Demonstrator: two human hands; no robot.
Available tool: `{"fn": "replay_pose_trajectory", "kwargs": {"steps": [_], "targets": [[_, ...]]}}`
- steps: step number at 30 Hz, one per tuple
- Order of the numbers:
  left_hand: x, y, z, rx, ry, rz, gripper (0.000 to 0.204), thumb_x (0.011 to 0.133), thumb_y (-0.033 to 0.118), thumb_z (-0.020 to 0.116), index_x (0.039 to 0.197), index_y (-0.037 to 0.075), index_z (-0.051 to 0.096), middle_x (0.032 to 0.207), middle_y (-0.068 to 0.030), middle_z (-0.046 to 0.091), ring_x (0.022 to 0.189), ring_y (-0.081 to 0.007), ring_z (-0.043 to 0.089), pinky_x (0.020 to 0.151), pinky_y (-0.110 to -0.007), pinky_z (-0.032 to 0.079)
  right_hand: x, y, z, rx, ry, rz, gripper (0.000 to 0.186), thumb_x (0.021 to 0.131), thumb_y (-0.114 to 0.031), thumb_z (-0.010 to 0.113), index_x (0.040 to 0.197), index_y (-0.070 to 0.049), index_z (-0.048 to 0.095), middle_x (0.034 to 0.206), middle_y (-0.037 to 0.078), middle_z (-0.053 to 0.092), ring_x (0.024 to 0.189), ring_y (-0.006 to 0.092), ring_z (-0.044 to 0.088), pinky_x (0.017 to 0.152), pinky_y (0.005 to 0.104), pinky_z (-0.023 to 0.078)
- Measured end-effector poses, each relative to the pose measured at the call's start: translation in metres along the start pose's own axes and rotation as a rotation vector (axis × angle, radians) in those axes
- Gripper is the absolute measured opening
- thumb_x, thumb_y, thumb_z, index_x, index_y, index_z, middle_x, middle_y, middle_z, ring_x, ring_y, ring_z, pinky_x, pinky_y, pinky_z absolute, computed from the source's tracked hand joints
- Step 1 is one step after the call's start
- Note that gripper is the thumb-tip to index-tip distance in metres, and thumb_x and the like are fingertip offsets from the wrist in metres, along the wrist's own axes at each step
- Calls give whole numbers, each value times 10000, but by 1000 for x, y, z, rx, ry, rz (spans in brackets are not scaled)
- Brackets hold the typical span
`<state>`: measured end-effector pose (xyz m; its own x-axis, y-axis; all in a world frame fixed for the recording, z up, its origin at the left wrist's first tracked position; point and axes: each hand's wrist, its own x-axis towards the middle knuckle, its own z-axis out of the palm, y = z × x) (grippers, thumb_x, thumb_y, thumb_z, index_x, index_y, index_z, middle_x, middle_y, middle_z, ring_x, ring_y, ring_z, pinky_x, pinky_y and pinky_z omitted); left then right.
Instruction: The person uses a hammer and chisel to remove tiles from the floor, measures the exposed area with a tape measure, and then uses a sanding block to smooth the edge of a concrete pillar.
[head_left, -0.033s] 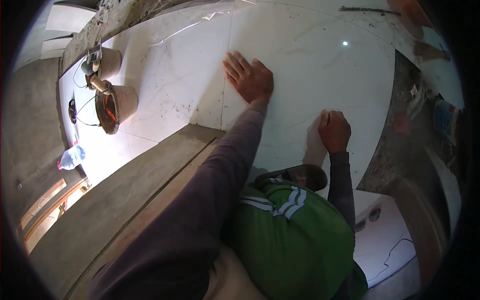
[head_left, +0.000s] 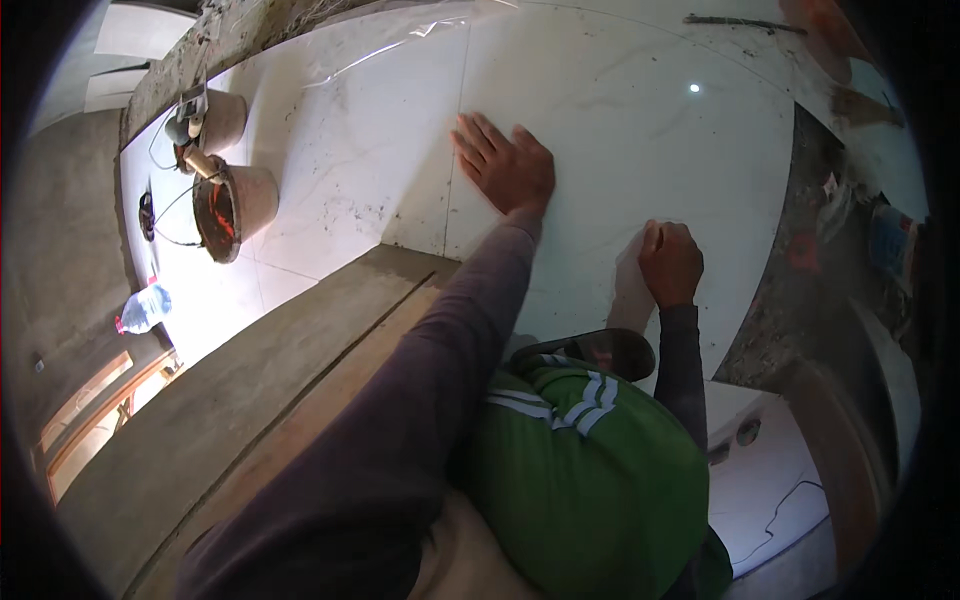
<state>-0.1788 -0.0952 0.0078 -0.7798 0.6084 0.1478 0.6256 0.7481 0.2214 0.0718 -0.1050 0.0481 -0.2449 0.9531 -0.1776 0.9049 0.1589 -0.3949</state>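
My left hand (head_left: 510, 166) lies with fingers spread on the white floor tiles (head_left: 610, 120), its fingertips beside a thin tile joint. My right hand (head_left: 668, 258) is curled into a fist resting on the tile to the lower right; whatever it holds, if anything, is hidden. Below the right hand shows a dark sandal (head_left: 620, 350), beside my green shorts with pale stripes. A long grey concrete strip (head_left: 260, 400) borders the tiles at the lower left.
Two mortar-stained buckets (head_left: 255, 205) with tools stand at the left, near a plastic water bottle (head_left: 148, 306). A clear plastic sheet (head_left: 390, 45) and a dark stick (head_left: 745, 22) lie at the top. Rough, debris-strewn ground (head_left: 775, 280) and a container (head_left: 890, 245) are at the right.
My left hand has shifted slightly right and toward me on the tile. My right hand remains curled in nearly the same place.
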Motion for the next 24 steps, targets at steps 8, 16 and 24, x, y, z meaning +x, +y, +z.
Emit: {"fn": "replay_pose_trajectory", "kwargs": {"steps": [8,16,24], "targets": [[-50,-2,-4,162,-9,-356,829,1037,420,456,1618,-93,163,1698,-284,171,1596,-437,126,1300,-522,139,-4,3,-5,5,0,97,372,1030,-339,597,826,-42,690,903,171,666,814,395,682,732,511,533],[-51,4,0,162,-7,-296,821,1033,432,437,1606,-102,190,1685,-314,162,1575,-495,139,1280,-578,146,13,20,-20,-71,-139,32,413,1031,-379,578,871,-25,720,935,208,707,864,425,693,778,513,541],[-49,19,-4,303,-28,-463,787,1025,450,449,1634,-3,237,1703,-226,199,1554,-519,173,1228,-668,188,63,34,-41,-116,-184,48,404,1026,-377,573,869,-36,722,861,208,725,811,439,699,742,530,546]]}}
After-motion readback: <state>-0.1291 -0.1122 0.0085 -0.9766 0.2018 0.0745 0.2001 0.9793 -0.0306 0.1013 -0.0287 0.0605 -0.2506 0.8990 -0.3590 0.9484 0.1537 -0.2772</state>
